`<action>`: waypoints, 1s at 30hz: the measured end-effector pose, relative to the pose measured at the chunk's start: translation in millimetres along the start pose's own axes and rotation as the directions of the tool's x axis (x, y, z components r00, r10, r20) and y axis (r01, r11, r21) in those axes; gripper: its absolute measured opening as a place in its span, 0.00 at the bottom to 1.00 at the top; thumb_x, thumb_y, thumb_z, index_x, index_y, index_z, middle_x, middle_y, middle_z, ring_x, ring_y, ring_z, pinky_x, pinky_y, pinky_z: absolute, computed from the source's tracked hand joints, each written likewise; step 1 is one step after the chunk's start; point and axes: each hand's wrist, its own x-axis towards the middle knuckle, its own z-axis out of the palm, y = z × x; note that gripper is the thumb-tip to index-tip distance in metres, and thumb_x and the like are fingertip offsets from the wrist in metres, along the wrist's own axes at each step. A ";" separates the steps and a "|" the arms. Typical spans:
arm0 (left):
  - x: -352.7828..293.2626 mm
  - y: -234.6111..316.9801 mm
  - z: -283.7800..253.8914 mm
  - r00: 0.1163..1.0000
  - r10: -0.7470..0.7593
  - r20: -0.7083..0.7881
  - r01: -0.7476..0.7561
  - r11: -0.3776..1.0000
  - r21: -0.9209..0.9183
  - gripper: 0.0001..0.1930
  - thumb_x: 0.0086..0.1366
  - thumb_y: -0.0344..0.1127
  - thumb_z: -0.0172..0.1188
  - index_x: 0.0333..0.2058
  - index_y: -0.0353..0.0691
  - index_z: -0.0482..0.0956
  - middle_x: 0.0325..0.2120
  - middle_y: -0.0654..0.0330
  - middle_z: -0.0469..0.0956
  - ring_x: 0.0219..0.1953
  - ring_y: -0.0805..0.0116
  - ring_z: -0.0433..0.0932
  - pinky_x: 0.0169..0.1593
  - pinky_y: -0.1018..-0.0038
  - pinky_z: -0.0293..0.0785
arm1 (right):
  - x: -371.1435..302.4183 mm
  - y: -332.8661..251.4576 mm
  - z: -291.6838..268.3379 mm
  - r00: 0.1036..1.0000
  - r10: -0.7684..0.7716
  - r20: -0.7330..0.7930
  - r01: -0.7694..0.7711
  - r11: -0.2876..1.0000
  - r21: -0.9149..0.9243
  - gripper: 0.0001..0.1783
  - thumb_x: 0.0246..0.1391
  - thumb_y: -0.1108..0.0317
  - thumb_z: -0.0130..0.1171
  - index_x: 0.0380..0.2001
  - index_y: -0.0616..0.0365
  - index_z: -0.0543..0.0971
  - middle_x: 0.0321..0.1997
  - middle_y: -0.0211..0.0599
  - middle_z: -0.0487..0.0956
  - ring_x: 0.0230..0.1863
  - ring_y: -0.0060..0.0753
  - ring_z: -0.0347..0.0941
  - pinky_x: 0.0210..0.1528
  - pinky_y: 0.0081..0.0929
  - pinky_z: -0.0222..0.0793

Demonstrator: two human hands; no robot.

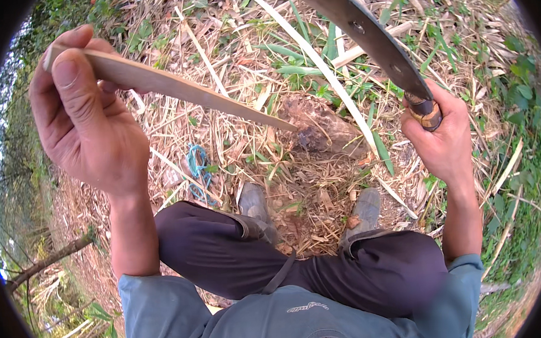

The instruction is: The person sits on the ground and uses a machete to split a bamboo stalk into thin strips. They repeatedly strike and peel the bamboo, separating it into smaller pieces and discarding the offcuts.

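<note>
My left hand (pixel 88 118), raised at the left, is closed round the upper end of a flat, pale wooden strip (pixel 185 90). The strip slants down to the right, and its tip appears against a weathered wood block (pixel 320 125) on the ground; I cannot tell if they touch. At the right, my right hand (pixel 441 130) grips the banded handle of a machete (pixel 377 38). Its broad, dark, curved blade has several holes and points up and to the left, running out of the top edge. The blade is apart from the strip.
Dry shavings and straw litter the ground. A long pale strip (pixel 319 60) lies beyond the block, among green leaf blades (pixel 298 69). A blue cord (pixel 197 170) lies near my left boot (pixel 254 204). A thin branch (pixel 53 263) juts in at the left; leafy plants (pixel 522 85) grow at the right.
</note>
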 end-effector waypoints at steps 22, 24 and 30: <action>-1.1 -0.4 21.5 0.993 0.110 -0.050 -0.113 0.993 -0.045 0.13 0.72 0.41 0.62 0.44 0.36 0.82 0.28 0.63 0.82 0.28 0.78 0.80 0.27 0.81 0.77 | -76.9 -148.6 -17.3 0.992 0.120 -0.047 -0.093 0.920 0.381 0.13 0.52 0.80 0.60 0.43 0.65 0.78 0.28 0.28 0.79 0.25 0.15 0.74 0.29 0.17 0.70; -2.7 4.5 26.8 0.993 0.115 -0.018 -0.115 0.993 0.009 0.13 0.71 0.41 0.63 0.43 0.36 0.82 0.27 0.63 0.82 0.27 0.78 0.80 0.26 0.81 0.77 | -82.4 -153.9 -11.5 0.993 0.068 -0.099 -0.018 0.899 0.437 0.16 0.54 0.79 0.61 0.47 0.64 0.78 0.29 0.28 0.79 0.26 0.15 0.74 0.29 0.18 0.71; 1.1 11.8 47.8 0.985 0.171 -0.017 -0.170 0.984 0.057 0.07 0.67 0.34 0.67 0.39 0.36 0.84 0.24 0.62 0.79 0.23 0.77 0.77 0.24 0.79 0.72 | -86.5 -170.5 -5.1 0.975 -0.114 -0.193 0.198 0.839 0.507 0.14 0.64 0.70 0.62 0.51 0.62 0.76 0.30 0.29 0.79 0.26 0.17 0.75 0.29 0.18 0.72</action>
